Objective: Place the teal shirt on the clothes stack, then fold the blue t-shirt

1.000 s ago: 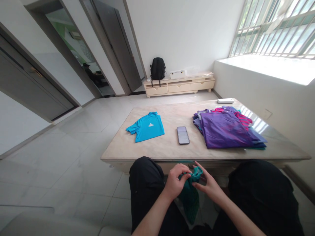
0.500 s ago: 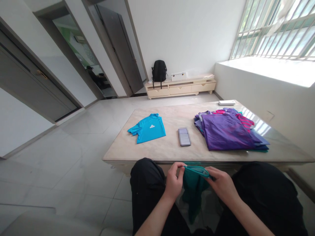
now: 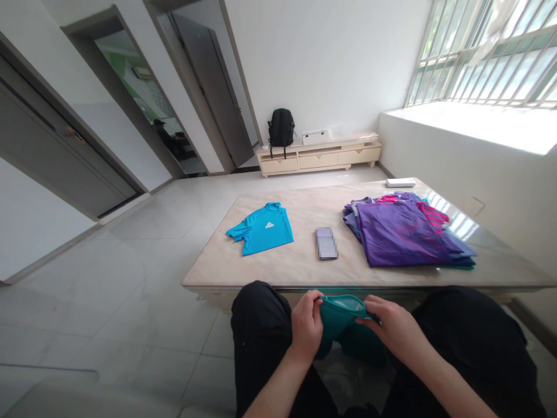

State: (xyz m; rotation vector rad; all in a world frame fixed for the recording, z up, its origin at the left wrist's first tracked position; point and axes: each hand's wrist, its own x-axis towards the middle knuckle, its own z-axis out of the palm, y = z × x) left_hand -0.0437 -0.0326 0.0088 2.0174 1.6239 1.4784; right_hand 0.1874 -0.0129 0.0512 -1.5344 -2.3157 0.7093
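Note:
A dark teal garment (image 3: 337,322) hangs between my knees, just in front of the table edge. My left hand (image 3: 308,326) pinches the left end of its hemmed opening. On the other end, my right hand (image 3: 389,319) grips the hem between thumb and fingers. The opening gapes slightly between both hands, showing a paler inside. Its lower part hangs in shadow, so I cannot tell which kind of garment it is. A blue short-sleeved shirt (image 3: 267,229) with a white logo lies folded in half on the table, beyond my left hand.
The marble-topped table (image 3: 304,203) carries a blurred phone-like object (image 3: 326,243), a stack of folded clothes (image 3: 402,235) topped with purple, and a white box-shaped item (image 3: 400,182). Both my knees (image 3: 261,313) are close to its front edge. Behind stands a low cabinet (image 3: 319,161) with a black backpack (image 3: 281,128).
Both hands have shifted slightly down, and the left a little to the left. The teal garment's hanging part is now gathered higher and spread wider.

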